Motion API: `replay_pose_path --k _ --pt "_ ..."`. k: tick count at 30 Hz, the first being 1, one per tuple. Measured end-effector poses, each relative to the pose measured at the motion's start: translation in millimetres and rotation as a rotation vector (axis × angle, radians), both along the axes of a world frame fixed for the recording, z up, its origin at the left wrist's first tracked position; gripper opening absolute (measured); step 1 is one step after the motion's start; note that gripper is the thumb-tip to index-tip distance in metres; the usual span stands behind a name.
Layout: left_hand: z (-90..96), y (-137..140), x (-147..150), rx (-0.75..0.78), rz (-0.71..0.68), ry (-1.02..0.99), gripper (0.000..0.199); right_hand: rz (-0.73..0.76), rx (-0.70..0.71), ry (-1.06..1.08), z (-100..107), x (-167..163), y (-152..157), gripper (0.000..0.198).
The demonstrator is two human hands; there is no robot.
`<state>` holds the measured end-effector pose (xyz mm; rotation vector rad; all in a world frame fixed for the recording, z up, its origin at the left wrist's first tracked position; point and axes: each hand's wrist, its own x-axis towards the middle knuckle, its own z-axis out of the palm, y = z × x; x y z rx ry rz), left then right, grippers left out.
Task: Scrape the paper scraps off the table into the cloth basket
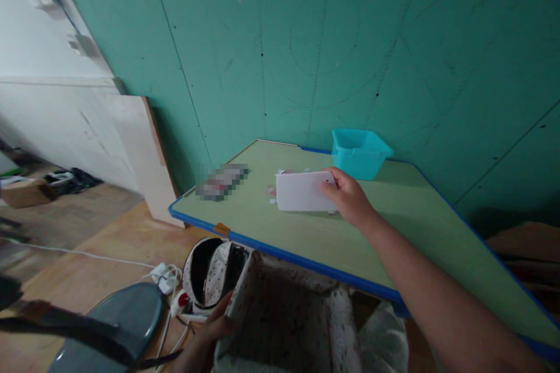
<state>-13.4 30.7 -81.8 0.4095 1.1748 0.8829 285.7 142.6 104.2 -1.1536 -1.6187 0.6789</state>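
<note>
My right hand [345, 192] is closed on the right end of a thin white rectangular board [301, 192] with rounded corners and a small hole near one corner. The board is over the table [280, 233], and bits of something white and pinkish [270, 190] stick out from behind it. Low in the view, my left hand [221, 317] grips the left side of an open, box-shaped bag [249, 309] with dark specks on pale cloth. That bag stands in front of the table's near edge, its inside dark.
A turquoise plastic bin [359, 154] stands at the table's back, against the green wall [306, 41]. A blurred-out flat item [222, 182] lies at the left. Below are a dotted zippered bag [214, 274], a grey stool [118, 320], cables and a power strip [164, 278].
</note>
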Motion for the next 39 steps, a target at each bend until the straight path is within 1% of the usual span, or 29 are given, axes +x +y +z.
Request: replay_pose_path --k 2,5,7,10,14,16,18,22,26,29,34,39 --pt "1.8 -1.8 1.4 -0.007 0.007 -0.001 0.055 -0.025 0.006 0.023 0.8 1.8 0.8 0.020" --pt "4.1 -5.7 3.8 -0.019 0.008 -0.003 0.063 -0.037 0.031 0.024 -1.3 2.8 3.5 0.022" --pt "3.5 -7.3 4.4 0.009 0.019 0.005 0.063 -0.028 0.036 0.000 -3.1 2.4 4.6 0.023" --pt "-3.0 -5.1 1.8 0.063 0.017 0.041 0.060 -0.027 0.021 -0.021 -2.7 2.4 3.5 0.023" --pt "-15.9 1.7 -4.8 0.045 -0.016 0.065 0.074 -0.028 -0.027 0.045 1.9 5.4 0.4 0.016" --pt "-19.2 3.2 -7.1 0.041 -0.027 0.073 0.075 -0.041 -0.020 0.080 2.7 6.8 0.6 0.015" --pt "-19.5 3.1 -7.8 0.043 -0.036 0.079 0.071 -0.053 0.004 0.076 1.4 7.1 2.4 0.017" --pt "-14.8 1.0 -6.1 0.027 -0.038 0.052 0.055 -0.071 0.043 -0.013 -4.0 5.0 7.1 0.024" --pt "-9.2 -0.6 -3.9 -0.019 -0.037 -0.002 0.045 -0.077 0.017 -0.049 -6.2 4.8 8.5 0.024" --pt "-5.4 -0.4 -2.5 -0.015 -0.031 -0.008 0.042 -0.063 -0.005 -0.007 -5.5 8.0 8.1 0.022" --pt "0.5 -1.6 0.0 0.007 -0.027 -0.012 0.048 -0.087 0.003 0.059 -5.0 12.1 9.3 0.022" --pt "-4.1 -4.0 -2.2 0.039 0.000 0.032 0.044 -0.078 -0.046 0.065 -4.5 9.0 8.7 0.022"
